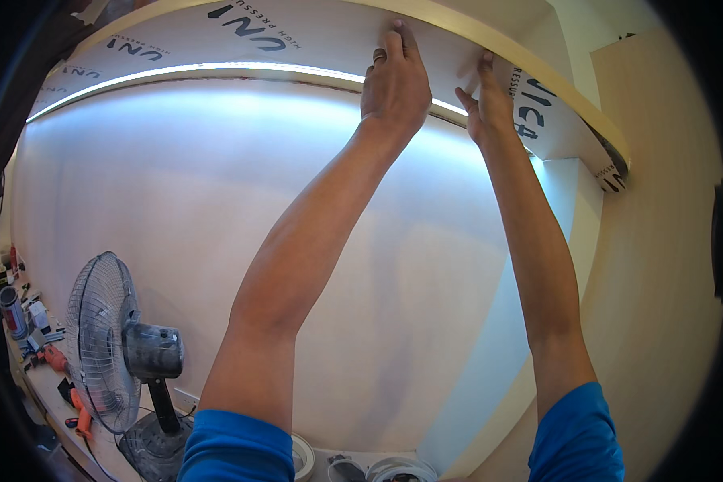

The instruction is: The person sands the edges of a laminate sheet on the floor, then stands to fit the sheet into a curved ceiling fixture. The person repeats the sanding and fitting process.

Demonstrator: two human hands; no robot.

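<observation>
Both my arms reach up to a long panel [331, 36] overhead, covered in a printed protective film. My left hand [397, 78] presses its fingertips on the film, close to the panel's pale edge strip; a ring is on one finger. To its right, my right hand [491, 99] touches the panel with a fingertip at the pale edge strip [470, 36], thumb spread. Neither hand is seen to grasp anything. A lit LED strip [235, 66] runs along the panel's far side, partly hidden behind my hands.
A pedestal fan [105, 343] stands at lower left beside a worktop [54, 391] with an orange power tool [81, 416], a canister [12, 311] and other tools. Coils of white strip or cable [400, 469] lie at the wall's foot. A tall wood-tone panel [657, 271] rises at right.
</observation>
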